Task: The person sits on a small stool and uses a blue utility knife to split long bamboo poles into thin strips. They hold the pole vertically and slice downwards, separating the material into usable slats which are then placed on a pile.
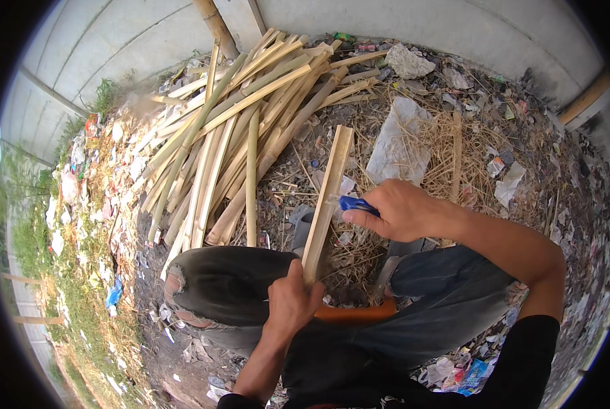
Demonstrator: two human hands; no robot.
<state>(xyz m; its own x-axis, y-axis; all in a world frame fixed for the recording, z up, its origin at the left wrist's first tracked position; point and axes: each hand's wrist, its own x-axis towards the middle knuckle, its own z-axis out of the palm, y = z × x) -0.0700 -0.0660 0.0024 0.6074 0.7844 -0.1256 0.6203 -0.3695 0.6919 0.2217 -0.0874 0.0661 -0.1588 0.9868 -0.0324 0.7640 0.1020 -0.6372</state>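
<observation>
A split length of bamboo (327,198) stands slanted in front of me, its pale hollow inner face showing. My left hand (293,300) is closed around its near end, by my left knee. In my right hand (406,211), the fingers wrap a tool with a blue handle (357,204). The front of that tool is blurred against the bamboo's right edge, so its kind and whether it touches cannot be made out. Beyond the held piece, to the left, lies a heap of split bamboo strips (254,102).
I sit low on something orange (356,313), knees apart. A pale flat slab (399,140) and a rough chunk of concrete (408,61) lie ahead, among dry straw (479,167) and litter. Grey panel walls (387,24) close off the far side; grass (80,300) grows at left.
</observation>
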